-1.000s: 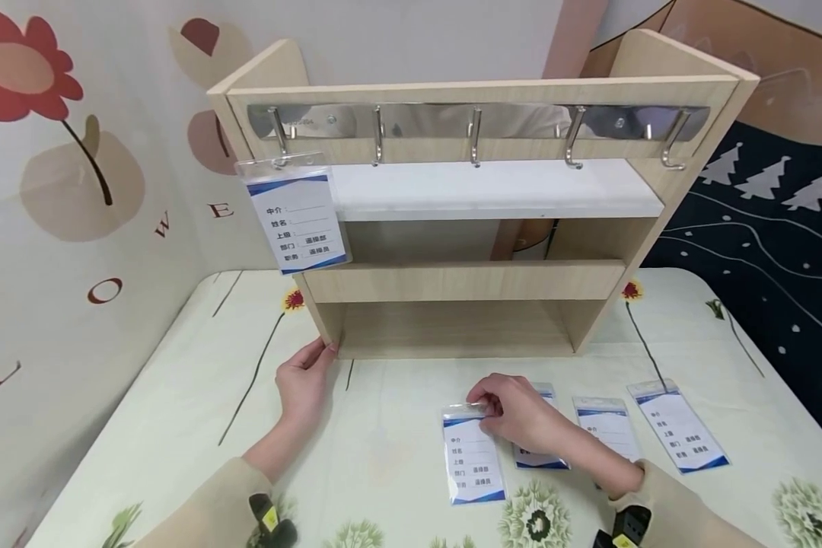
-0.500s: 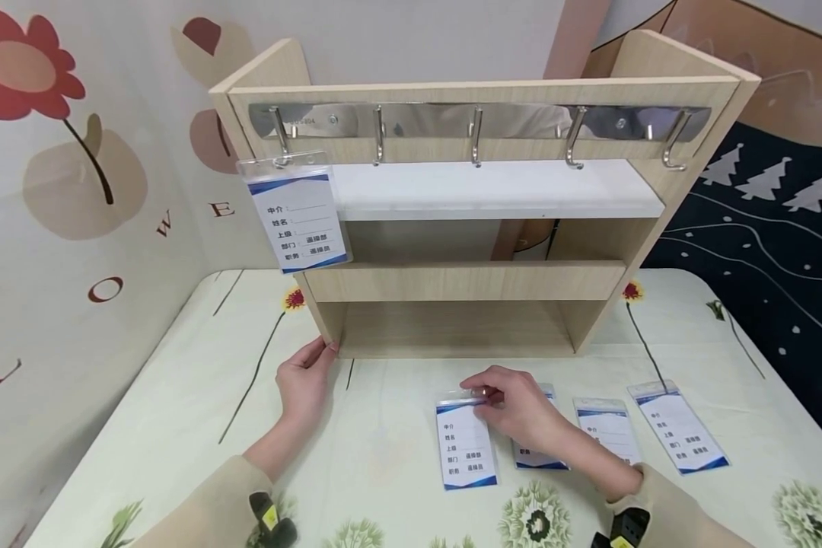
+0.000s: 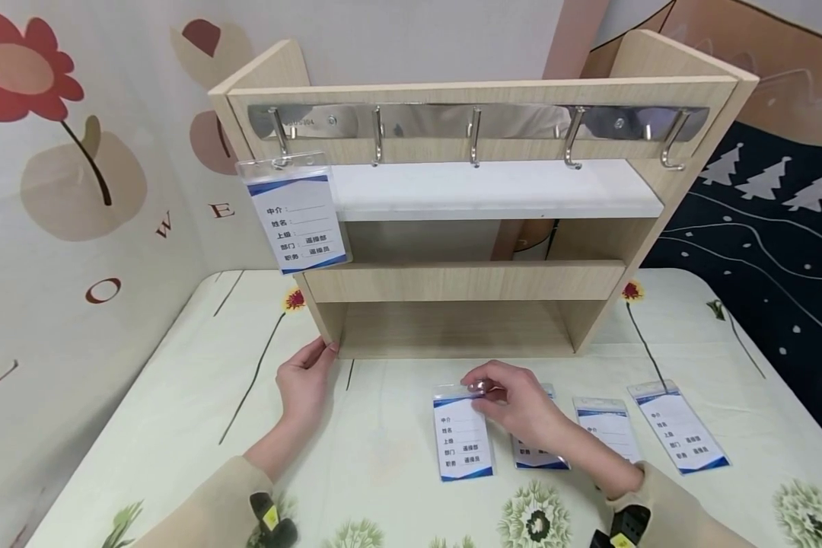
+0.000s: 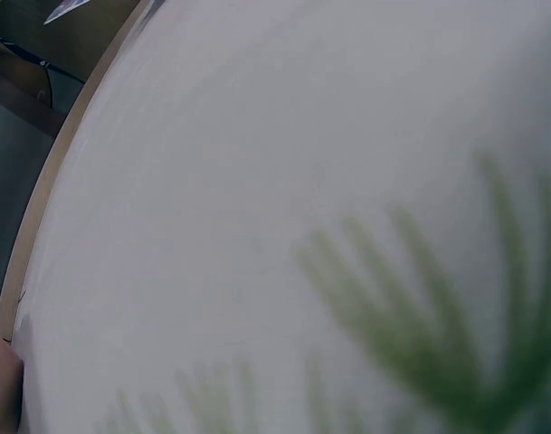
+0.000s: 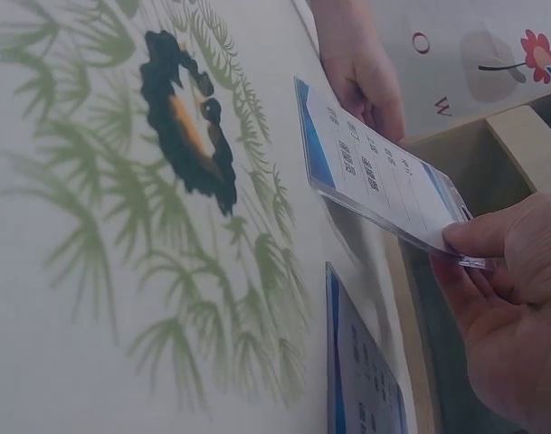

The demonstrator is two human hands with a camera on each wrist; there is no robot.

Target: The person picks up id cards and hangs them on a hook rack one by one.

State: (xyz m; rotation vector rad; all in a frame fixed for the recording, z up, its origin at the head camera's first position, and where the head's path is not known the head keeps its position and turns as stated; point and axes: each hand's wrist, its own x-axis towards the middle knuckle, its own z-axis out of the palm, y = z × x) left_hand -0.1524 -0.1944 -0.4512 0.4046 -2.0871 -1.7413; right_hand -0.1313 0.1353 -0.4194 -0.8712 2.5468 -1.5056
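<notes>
My right hand (image 3: pixel 520 399) pinches the clear top end of an ID badge in a plastic sleeve (image 3: pixel 463 438) between thumb and fingers. In the right wrist view this badge (image 5: pixel 379 172) is tilted and raised off the cloth, its printed side showing. Down at the bottom left corner of a wooden shelf unit with hooks (image 3: pixel 466 281), my left hand (image 3: pixel 304 384) grips the side panel's edge with thumb and fingers. Another badge (image 3: pixel 297 221) hangs from the leftmost metal hook (image 3: pixel 278 129). Only a sliver of the left hand (image 4: pixel 2 384) shows in the left wrist view.
Three more badges lie on the flowered tablecloth (image 3: pixel 383 472): one partly behind my right hand (image 3: pixel 537 454), a middle one (image 3: pixel 610 430), and one at the right (image 3: pixel 681 430). Several other hooks along the metal rail (image 3: pixel 425 120) carry nothing. A white shelf board (image 3: pixel 493 190) lies below them.
The right hand has raised the badge from the cloth and shifted it slightly left and toward the shelf unit. My left hand and the hanging badge have stayed put.
</notes>
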